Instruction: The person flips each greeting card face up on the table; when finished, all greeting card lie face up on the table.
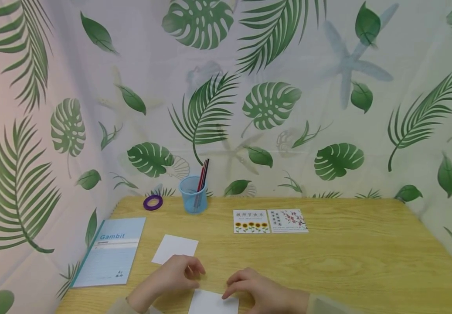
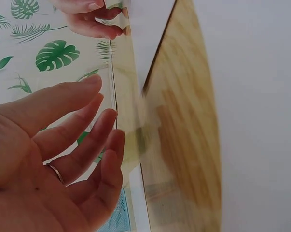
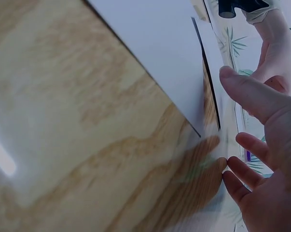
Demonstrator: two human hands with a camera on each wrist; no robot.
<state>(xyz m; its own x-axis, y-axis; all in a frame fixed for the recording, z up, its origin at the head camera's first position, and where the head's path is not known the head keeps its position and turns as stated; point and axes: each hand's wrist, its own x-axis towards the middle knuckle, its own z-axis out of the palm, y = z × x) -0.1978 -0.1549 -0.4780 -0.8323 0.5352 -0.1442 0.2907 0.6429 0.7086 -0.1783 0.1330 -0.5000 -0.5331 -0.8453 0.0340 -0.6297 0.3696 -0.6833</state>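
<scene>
White card (image 1: 213,303) lies at the table's (image 1: 351,266) near edge; left hand (image 1: 174,274) by its far left corner, right hand (image 1: 261,289) overlapping its right side, contact unclear. Both hands loosely spread, empty. Second card (image 1: 178,247) farther left.

A light blue notebook (image 1: 110,253) marked "Gambit" lies flat at the left side of the wood-grained counter (image 1: 347,253). Near the back edge, a purple ring (image 1: 153,208) lies beside a blue mesh cup (image 1: 190,200) with pencils (image 1: 203,174) leaning in it. Behind hangs pale cloth (image 1: 308,100) printed with green leaves, starfish and shells.
</scene>
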